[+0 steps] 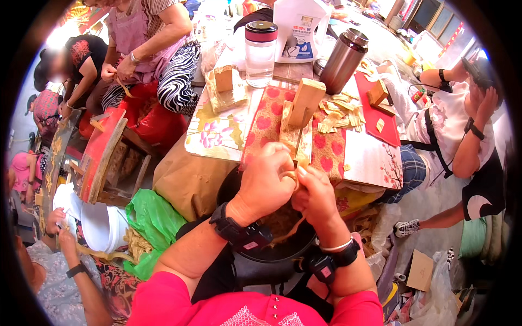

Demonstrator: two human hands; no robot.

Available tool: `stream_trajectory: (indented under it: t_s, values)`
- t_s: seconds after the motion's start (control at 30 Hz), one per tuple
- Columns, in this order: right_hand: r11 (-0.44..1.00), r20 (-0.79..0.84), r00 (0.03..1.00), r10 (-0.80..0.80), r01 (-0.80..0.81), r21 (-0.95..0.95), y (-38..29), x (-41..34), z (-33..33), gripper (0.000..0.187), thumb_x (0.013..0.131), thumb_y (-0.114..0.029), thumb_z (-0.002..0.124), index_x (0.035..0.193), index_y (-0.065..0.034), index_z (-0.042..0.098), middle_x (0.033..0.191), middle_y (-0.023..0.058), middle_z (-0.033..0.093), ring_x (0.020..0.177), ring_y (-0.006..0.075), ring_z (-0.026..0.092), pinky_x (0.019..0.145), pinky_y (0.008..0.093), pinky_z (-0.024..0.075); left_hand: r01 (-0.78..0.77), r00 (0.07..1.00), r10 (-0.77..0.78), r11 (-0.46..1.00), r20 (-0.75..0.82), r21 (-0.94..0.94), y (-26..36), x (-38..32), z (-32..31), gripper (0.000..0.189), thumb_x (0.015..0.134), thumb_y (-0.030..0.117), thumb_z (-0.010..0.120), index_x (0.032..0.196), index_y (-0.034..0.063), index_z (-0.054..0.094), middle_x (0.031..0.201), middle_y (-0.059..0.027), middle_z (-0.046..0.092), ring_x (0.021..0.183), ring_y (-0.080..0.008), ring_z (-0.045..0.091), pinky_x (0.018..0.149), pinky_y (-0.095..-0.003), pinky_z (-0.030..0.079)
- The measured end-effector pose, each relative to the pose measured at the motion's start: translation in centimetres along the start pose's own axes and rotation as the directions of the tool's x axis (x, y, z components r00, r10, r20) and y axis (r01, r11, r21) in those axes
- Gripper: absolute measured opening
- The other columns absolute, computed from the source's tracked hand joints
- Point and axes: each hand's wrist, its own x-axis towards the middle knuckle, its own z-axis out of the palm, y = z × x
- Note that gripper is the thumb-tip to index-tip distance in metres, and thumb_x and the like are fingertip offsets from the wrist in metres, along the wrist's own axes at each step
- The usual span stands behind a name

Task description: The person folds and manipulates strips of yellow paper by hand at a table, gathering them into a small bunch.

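Observation:
My left hand and my right hand meet at the table's near edge, fingertips pinched together on a thin tan strip. Part of the strip is folded between the fingers, and a tail hangs below my right hand over a dark round tub. What the strip is made of cannot be told. Just beyond my fingers lies a grooved wooden base with an upright wooden block on it. Short, flat yellowish pieces are heaped to the block's right. A patterned cloth lies under the base.
A lidded clear bottle, a white jug and a steel flask stand behind the block. Another wooden block sits on a red mat. A green plastic bag and white bucket are at left. Several people sit around.

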Motion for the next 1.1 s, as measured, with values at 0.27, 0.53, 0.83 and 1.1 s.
stream_trajectory:
  t_s: [0.27,0.53,0.83,1.1]
  values:
    - [0.973,0.060,0.996,0.063,-0.048,-0.224,-1.5,0.1,-0.6,0.019,0.085,-0.022,0.061,0.077,-0.0059,0.054,0.056,-0.0056,0.044,0.047,0.0032,0.037,0.042,0.0203,0.0268,-0.014,0.999,0.016,0.998,0.029,-0.054,-0.2,-0.5,-0.4,0.005,0.069,0.000,0.051,0.069,0.0023,0.056,0.068,-0.0179,0.058,0.064,-0.0315,0.059,0.057,-0.0352,0.046]
    - [0.998,0.154,0.987,-0.050,0.053,-0.016,-0.9,0.0,-2.3,0.008,0.085,-0.007,0.061,0.093,-0.0029,0.061,0.067,-0.0029,0.053,0.051,0.0015,0.038,0.042,0.0183,0.0303,0.177,0.977,-0.183,0.982,-0.110,-0.063,-0.4,0.0,-0.2,0.005,0.070,0.002,0.058,0.073,0.0020,0.054,0.065,-0.0146,0.056,0.061,-0.0295,0.058,0.056,-0.0360,0.046]
    - [0.994,0.039,0.994,-0.105,0.104,0.032,-0.2,0.3,-1.8,0.015,0.087,-0.012,0.059,0.098,-0.0007,0.061,0.059,-0.0037,0.045,0.046,0.0037,0.036,0.042,0.0185,0.0298,-0.109,0.988,0.108,0.994,0.111,0.002,-0.2,0.0,-1.6,0.010,0.074,0.007,0.067,0.073,0.0018,0.058,0.059,-0.0105,0.052,0.049,-0.0191,0.053,0.048,-0.0285,0.041]
    - [0.953,0.044,0.974,-0.222,0.227,-0.201,-2.2,-0.3,-2.7,0.016,0.087,-0.015,0.057,0.087,-0.0005,0.063,0.058,-0.0060,0.047,0.047,0.0024,0.036,0.043,0.0184,0.0262,0.608,0.794,-0.283,0.378,0.538,-0.698,-0.9,0.5,-3.6,0.028,0.087,0.014,0.058,0.061,0.0052,0.053,0.050,-0.0001,0.044,0.041,-0.0088,0.041,0.040,-0.0234,0.034]
